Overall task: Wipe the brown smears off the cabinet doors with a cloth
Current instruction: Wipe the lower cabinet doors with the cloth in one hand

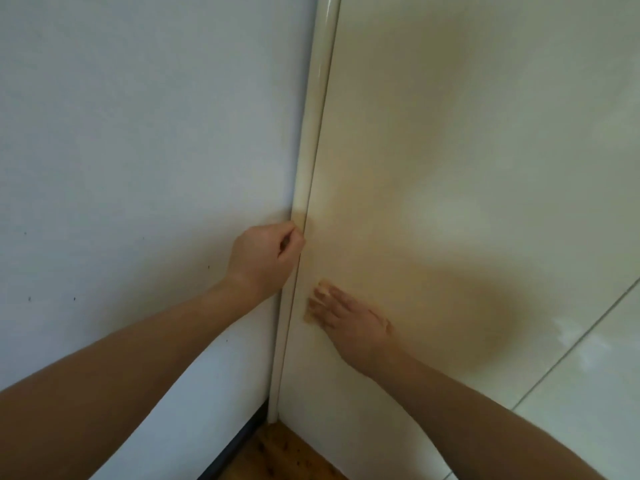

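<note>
Corner where a wall meets a cabinet door, both hands at the edge.

The plain painted wall (138, 150) lies left; the glossy flat cabinet door (485, 168) lies right, with the rounded glossy edge trim (313, 140) upright between them. The left hand (263, 258) curls against the trim. Just below and right of it, the right hand (346, 315) lies on the door, over a small crumpled cloth (317, 299). The wooden plank floor (287, 455) lies below the corner.

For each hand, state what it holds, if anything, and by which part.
Left hand: grip curled around the cabinet door's rounded edge. Right hand: no grip; flat fingers press a small cloth against the door.
</note>
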